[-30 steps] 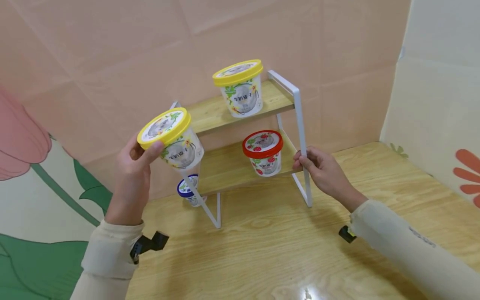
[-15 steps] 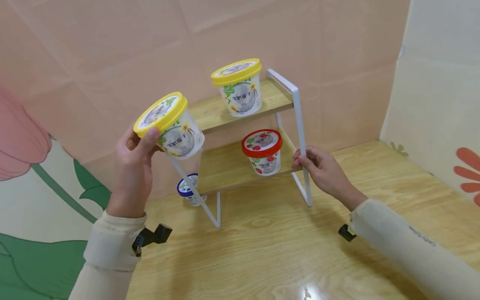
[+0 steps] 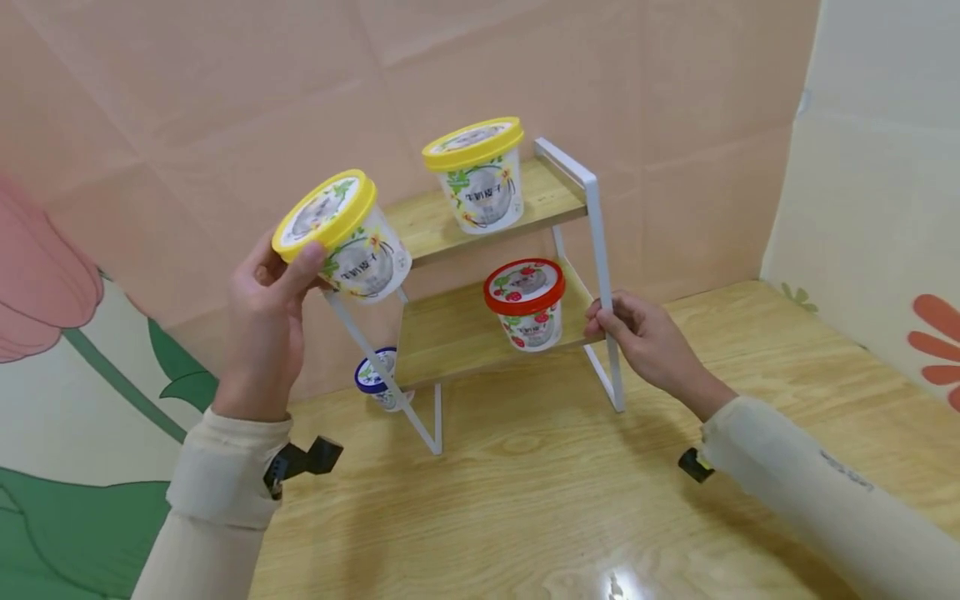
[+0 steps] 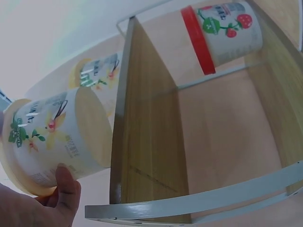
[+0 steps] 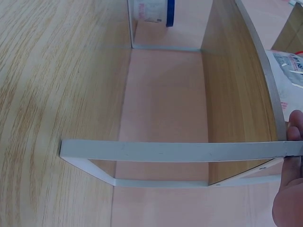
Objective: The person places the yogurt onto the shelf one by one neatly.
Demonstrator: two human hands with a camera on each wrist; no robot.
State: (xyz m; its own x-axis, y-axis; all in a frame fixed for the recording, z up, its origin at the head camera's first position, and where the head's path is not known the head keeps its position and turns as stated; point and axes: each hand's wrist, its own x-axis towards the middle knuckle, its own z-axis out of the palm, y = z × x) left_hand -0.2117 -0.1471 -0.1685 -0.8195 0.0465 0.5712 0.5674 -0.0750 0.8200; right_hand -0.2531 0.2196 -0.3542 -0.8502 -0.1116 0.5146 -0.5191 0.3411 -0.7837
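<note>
My left hand [image 3: 262, 333] grips a white tub with a yellow lid [image 3: 367, 265], thumb on the lid's rim. The tub is tilted, raised at the left end of the two-tier rack's upper shelf [image 3: 408, 229]; in the left wrist view the held tub's base [image 4: 94, 125] faces that shelf's edge. On the right, my right hand [image 3: 648, 342] pinches the rack's white front leg at lower-shelf height. A second yellow-lidded tub [image 3: 486, 192] stands upright on the upper shelf. Below it, a red-lidded tub [image 3: 536, 325] with strawberry prints sits on the lower shelf.
Behind the rack's left leg, a blue-lidded tub [image 3: 375, 379] stands on the wood-grain table [image 3: 510, 500], partly hidden. A pink cloth wall [image 3: 697, 125] rises close behind the rack. A flower-patterned panel [image 3: 877, 225] borders the table on the right.
My left hand has lifted the held yellow-lidded tub, shifting slightly right over the last half second. The right hand keeps its hold on the rack leg, and the other tubs stay put.
</note>
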